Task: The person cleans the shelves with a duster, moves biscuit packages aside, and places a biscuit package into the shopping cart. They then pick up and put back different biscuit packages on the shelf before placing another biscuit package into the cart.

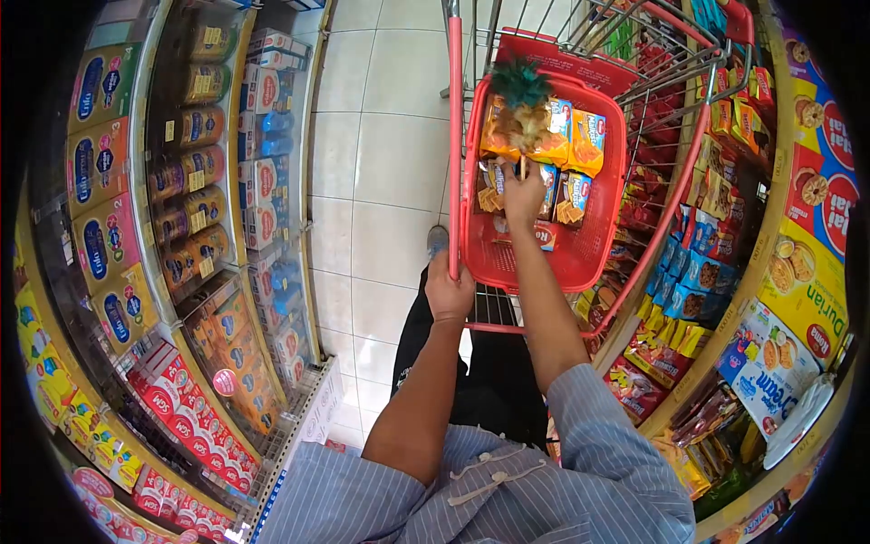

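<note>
My left hand (450, 295) is closed round the red handle (456, 181) of a shopping cart. In my right hand (525, 196) is the thin handle of a feather duster (523, 104), with teal and cream feathers pointing away from me. The duster and my right hand are over a red shopping basket (544, 263) that sits on the cart. Inside the basket are several orange and yellow packs of crackers (587, 142) and darker packs of crackers (573, 199). A red and white pack (544, 237) lies nearer me, partly covered by my wrist.
The metal cart frame (652, 118) extends to the upper right. Shelves with canisters (201, 127) and boxes (98, 163) line the left side. Biscuit packs (702, 281) fill the right shelf, close beside the cart. White floor tiles (381, 163) run between the left shelf and the cart.
</note>
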`<state>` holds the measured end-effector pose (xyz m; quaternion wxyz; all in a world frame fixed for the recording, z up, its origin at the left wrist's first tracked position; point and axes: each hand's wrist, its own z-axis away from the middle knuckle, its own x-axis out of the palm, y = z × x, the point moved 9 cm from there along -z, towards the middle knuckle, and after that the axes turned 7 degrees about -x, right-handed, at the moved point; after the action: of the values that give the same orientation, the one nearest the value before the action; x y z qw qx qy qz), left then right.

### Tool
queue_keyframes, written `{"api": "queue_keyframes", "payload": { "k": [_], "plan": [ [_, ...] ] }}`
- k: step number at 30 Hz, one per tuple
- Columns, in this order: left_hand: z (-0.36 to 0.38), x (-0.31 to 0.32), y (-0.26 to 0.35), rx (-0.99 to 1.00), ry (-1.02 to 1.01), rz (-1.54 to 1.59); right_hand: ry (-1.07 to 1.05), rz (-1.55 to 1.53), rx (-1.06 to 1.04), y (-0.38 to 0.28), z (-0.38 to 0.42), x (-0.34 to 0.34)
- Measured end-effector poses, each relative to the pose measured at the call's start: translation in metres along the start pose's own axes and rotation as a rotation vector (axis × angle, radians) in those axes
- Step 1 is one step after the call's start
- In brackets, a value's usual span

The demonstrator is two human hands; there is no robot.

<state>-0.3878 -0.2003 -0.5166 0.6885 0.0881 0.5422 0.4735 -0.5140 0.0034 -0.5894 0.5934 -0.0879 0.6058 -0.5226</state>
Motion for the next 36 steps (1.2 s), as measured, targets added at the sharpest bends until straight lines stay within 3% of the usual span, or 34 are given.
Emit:
{"api": "queue_keyframes", "payload": {
  "k": [6, 10, 11, 13, 16, 17, 18, 20, 22, 24, 26, 28, 30, 31, 36],
  "plan": [
    [0.0, 0.002, 0.003, 0.006, -0.038, -0.007, -0.049, -0.034, -0.005, 0.034, -0.019, 0.016],
    [0.002, 0.005, 0.0, 0.067, -0.046, 0.057, -0.098, -0.203, -0.229, 0.005, -0.002, -0.019],
    [0.0, 0.008, -0.002, 0.07, -0.035, 0.06, -0.132, -0.453, -0.226, 0.024, -0.004, -0.013],
    [0.002, 0.011, -0.006, 0.085, -0.044, 0.064, -0.223, -0.362, -0.17, 0.013, 0.005, -0.034],
    [0.0, 0.005, 0.005, 0.131, -0.091, 0.032, -0.18, -0.288, -0.322, 0.009, 0.006, -0.047],
    [0.001, 0.004, 0.007, 0.152, -0.109, 0.055, -0.145, -0.173, -0.311, 0.003, 0.009, -0.052],
    [0.0, 0.003, 0.009, 0.177, -0.124, 0.078, -0.194, -0.236, -0.094, 0.01, 0.013, -0.047],
    [0.0, 0.002, 0.007, 0.199, -0.081, 0.056, -0.138, -0.273, -0.088, 0.005, 0.022, -0.035],
    [0.001, -0.002, 0.012, 0.17, -0.103, 0.094, -0.062, -0.438, 0.02, 0.031, 0.007, 0.007],
    [-0.001, -0.002, 0.021, 0.153, -0.098, 0.076, -0.149, -0.646, 0.148, 0.01, 0.012, 0.019],
    [0.005, 0.001, 0.007, 0.089, -0.101, 0.029, 0.033, -0.621, 0.183, 0.006, 0.007, 0.023],
    [0.003, -0.003, 0.014, 0.193, -0.014, 0.11, 0.175, -0.854, 0.212, -0.009, 0.007, 0.024],
    [0.0, 0.002, 0.002, 0.154, -0.036, 0.075, 0.152, -0.875, 0.279, 0.01, -0.012, 0.043],
    [-0.001, 0.003, 0.003, 0.158, -0.049, 0.062, 0.206, -0.762, 0.444, 0.028, -0.013, 0.047],
    [0.0, 0.0, 0.012, 0.174, -0.061, 0.121, 0.14, -1.077, 0.386, -0.006, 0.031, 0.006]
  ]
}}
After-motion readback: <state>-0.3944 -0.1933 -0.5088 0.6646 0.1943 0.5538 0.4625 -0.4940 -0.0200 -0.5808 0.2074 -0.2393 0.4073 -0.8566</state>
